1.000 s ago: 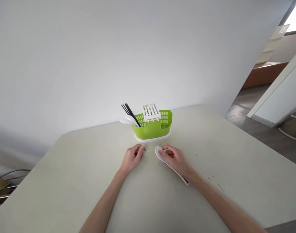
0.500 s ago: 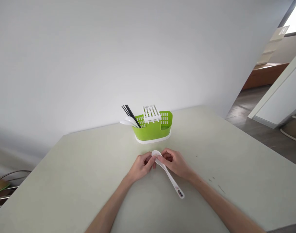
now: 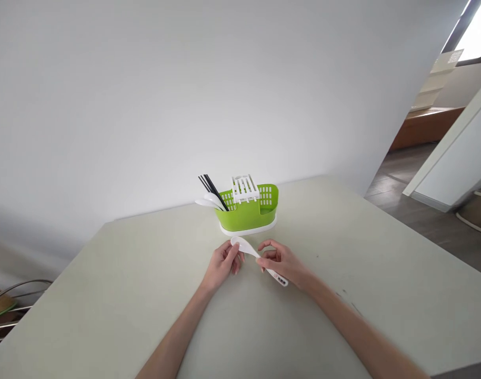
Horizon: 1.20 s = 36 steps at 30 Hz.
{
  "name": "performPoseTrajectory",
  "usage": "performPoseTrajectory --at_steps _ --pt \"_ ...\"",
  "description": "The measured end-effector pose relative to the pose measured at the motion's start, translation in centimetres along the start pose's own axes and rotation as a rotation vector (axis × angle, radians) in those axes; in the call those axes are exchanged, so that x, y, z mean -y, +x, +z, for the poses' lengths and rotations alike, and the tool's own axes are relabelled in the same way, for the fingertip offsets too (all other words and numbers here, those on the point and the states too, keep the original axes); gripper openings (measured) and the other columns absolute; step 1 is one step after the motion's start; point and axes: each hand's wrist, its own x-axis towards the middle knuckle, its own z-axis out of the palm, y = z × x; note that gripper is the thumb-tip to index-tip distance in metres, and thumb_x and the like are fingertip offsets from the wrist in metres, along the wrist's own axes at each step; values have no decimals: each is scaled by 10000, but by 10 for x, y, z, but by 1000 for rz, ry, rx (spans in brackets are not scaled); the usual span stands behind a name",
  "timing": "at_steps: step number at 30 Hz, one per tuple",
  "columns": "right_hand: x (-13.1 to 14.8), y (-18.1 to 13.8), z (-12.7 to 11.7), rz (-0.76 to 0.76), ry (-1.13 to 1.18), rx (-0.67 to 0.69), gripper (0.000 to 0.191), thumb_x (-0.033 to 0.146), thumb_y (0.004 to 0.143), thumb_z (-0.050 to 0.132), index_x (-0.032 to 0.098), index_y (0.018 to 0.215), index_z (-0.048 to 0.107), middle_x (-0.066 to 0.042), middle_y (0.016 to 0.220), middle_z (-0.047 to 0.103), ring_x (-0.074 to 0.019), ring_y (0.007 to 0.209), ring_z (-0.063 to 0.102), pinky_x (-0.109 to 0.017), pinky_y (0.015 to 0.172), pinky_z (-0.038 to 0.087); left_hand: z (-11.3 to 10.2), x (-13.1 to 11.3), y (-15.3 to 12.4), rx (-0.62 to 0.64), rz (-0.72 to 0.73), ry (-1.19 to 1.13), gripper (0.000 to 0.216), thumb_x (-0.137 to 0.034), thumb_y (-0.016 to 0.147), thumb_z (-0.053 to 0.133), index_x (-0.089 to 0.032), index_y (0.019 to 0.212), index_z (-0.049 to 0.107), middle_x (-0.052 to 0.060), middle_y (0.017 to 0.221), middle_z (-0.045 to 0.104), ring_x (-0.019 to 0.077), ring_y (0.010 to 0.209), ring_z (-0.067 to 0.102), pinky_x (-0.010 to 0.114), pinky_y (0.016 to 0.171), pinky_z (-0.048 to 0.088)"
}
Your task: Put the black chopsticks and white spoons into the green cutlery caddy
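Note:
Both my hands hold one white plastic spoon [image 3: 249, 248] just above the pale table [image 3: 106, 295]. My left hand [image 3: 222, 263] pinches the spoon's bowl end. My right hand [image 3: 282, 261] grips the handle, whose marked tip sticks out below the fingers. Right behind the hands stands a green cutlery caddy [image 3: 248, 211] on a white base. It has a white slotted insert on top, with black chopsticks [image 3: 211, 189] and white spoons [image 3: 207, 201] leaning out of its left compartment.
A white wall runs along the table's far edge. At the left edge a metal wire rack [image 3: 7, 305] shows below the table. To the right a doorway opens onto a dark floor. Small specks [image 3: 345, 292] lie on the table by my right forearm.
A second ago only my right hand held the spoon. My left hand has come in and taken the bowl end, and the spoon has been lifted and turned toward the left.

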Motion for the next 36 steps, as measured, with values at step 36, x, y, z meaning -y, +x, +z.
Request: performPoseTrajectory --at_steps 36 --pt "2 4 -8 -53 178 -4 425 566 837 770 197 1005 643 22 794 626 -72 538 434 -259 503 285 -76 -62 39 -576 388 524 269 -465 1078 419 -233 1155 532 47 1049 764 106 599 681 240 547 515"
